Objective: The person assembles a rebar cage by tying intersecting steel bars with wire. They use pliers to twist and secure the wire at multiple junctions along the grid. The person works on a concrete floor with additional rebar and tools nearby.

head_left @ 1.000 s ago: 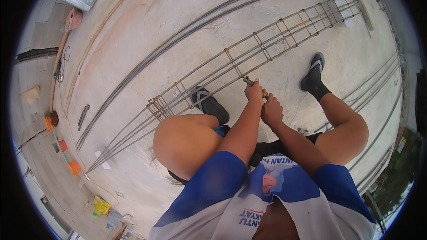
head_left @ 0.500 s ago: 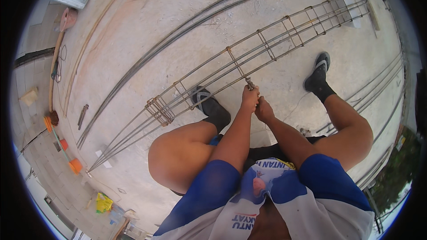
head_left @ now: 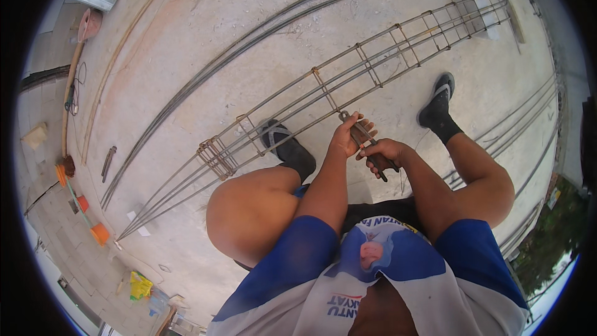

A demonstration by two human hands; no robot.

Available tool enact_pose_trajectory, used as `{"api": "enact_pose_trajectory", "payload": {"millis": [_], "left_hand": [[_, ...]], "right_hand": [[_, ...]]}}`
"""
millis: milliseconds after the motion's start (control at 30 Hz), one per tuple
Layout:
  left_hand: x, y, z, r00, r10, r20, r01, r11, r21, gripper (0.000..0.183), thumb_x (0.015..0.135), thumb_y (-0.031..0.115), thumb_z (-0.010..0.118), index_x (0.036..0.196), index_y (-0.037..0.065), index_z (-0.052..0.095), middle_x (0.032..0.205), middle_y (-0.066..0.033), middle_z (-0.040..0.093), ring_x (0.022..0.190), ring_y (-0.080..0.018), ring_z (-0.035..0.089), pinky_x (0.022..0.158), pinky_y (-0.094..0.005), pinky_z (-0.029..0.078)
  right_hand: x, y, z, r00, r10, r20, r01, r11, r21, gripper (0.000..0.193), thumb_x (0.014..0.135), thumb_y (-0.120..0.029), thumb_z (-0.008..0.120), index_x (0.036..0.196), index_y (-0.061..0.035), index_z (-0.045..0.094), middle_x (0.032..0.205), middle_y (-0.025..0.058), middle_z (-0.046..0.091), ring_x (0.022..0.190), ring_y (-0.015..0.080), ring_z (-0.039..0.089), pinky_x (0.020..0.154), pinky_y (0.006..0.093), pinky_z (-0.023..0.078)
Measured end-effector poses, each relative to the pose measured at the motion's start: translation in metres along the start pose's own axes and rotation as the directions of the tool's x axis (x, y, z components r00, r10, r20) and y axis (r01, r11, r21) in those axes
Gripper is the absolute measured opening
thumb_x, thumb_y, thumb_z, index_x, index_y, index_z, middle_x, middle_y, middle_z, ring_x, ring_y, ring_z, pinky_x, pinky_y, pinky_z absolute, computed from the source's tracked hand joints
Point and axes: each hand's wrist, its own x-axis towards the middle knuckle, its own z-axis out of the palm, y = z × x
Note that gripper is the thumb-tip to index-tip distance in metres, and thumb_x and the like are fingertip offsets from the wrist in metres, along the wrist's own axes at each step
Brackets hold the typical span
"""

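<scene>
Floor of pale, stained concrete (head_left: 261, 74) under a long brown steel-rebar cage (head_left: 369, 67)
Left hand (head_left: 342, 139) and right hand (head_left: 389, 148) are both clasped around dark metal pincers (head_left: 357, 134) at the cage's near side; grey paving (head_left: 46, 202) lies left.

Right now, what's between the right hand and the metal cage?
In the head view, the left hand and the front end of the pliers-like tool lie between them.
</scene>
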Motion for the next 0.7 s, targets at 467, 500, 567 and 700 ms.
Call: {"api": "enact_pose_trajectory", "payload": {"millis": [467,500,567,700], "left_hand": [[0.028,-0.017,0.029,0.865,0.152,-0.478,-0.172,0.985,0.002,0.015,0.090,0.018,0.056,0.096,0.009,0.046,0.070,-0.0078,0.051,0.055,-0.0222,0.052,0.054,-0.0442,0.047],[0.026,-0.014,0.031,0.871,0.130,-0.474,-0.140,0.990,0.015,0.018,0.090,0.021,0.057,0.098,0.009,0.046,0.071,-0.0084,0.051,0.056,-0.0225,0.052,0.054,-0.0449,0.047],[0.017,-0.009,0.027,0.904,0.111,-0.413,-0.109,0.994,0.028,0.026,0.090,0.027,0.060,0.101,0.009,0.045,0.072,-0.0092,0.051,0.059,-0.0231,0.054,0.056,-0.0461,0.049],[-0.008,-0.003,0.010,0.969,0.066,-0.236,-0.061,0.998,0.027,0.042,0.088,0.042,0.066,0.105,0.010,0.044,0.076,-0.0104,0.055,0.064,-0.0237,0.057,0.066,-0.0480,0.052]], "right_hand": [[0.022,0.041,0.015,0.427,-0.782,-0.454,-0.346,0.323,-0.881,0.035,0.081,-0.020,0.064,0.107,-0.0018,0.051,0.084,0.0210,0.063,0.078,0.0369,0.065,0.066,0.0483,0.051],[0.021,0.040,0.011,0.459,-0.768,-0.446,-0.292,0.344,-0.892,0.031,0.081,-0.020,0.064,0.104,-0.0017,0.052,0.082,0.0217,0.064,0.077,0.0362,0.066,0.063,0.0478,0.051],[0.015,0.038,0.000,0.578,-0.724,-0.377,-0.219,0.308,-0.926,0.026,0.082,-0.020,0.064,0.096,-0.0015,0.053,0.080,0.0217,0.064,0.072,0.0309,0.067,0.059,0.0455,0.050],[-0.016,0.000,0.017,0.926,-0.292,-0.238,-0.048,0.536,-0.843,0.022,0.084,-0.022,0.065,0.084,-0.0037,0.052,0.072,0.0117,0.059,0.060,0.0202,0.061,0.055,0.0414,0.048]]}}
